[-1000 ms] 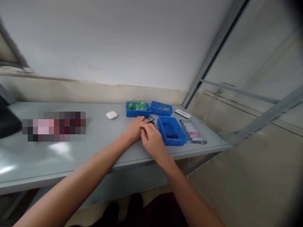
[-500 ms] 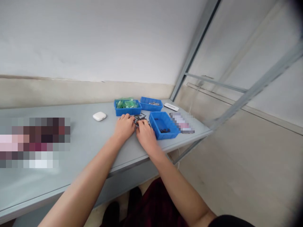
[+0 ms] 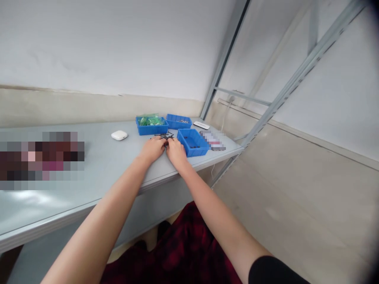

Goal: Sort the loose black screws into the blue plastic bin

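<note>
My left hand [image 3: 153, 148] and my right hand [image 3: 175, 152] rest side by side on the grey table [image 3: 97, 173], fingertips curled together at a small heap of black screws [image 3: 164, 137]. Their fingers are closed around something too small to make out. Just right of my right hand stands a blue bin [image 3: 193, 142] with a few dark parts in it. Behind the heap sit a blue bin of green packets [image 3: 151, 124] and another blue bin [image 3: 178, 121] holding small metal parts.
A white earbud case [image 3: 119, 135] lies left of the bins. A flat white device [image 3: 201, 125] lies at the back right corner. The table's right edge is close to the near bin, beside slanted metal frame bars [image 3: 284, 90]. A blurred patch covers the table's left.
The view has swung right and pulled back, so the bins sit further left and smaller. My hands stay together at the screw heap, fingers curled tighter.
</note>
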`<control>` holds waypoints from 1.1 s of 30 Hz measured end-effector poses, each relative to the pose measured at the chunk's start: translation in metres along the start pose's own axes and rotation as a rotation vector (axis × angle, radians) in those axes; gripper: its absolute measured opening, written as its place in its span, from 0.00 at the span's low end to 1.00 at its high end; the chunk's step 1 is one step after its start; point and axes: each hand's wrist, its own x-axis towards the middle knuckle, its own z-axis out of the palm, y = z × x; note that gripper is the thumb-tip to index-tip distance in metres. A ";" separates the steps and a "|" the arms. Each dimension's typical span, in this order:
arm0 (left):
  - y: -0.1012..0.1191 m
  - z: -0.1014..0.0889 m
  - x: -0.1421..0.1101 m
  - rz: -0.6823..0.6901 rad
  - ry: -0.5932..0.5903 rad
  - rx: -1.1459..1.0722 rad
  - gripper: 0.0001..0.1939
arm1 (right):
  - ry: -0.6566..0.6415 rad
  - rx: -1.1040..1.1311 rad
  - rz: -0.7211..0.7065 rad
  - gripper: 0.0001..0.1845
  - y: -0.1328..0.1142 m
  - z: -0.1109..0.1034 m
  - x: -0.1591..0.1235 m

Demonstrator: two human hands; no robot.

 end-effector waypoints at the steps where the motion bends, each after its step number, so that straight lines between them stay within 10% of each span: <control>1: 0.000 0.000 0.000 0.008 0.004 -0.001 0.16 | -0.002 -0.001 -0.008 0.18 0.000 0.000 0.000; 33: 0.007 0.003 -0.004 -0.004 0.007 -0.009 0.17 | 0.113 0.252 0.063 0.17 0.003 -0.002 0.000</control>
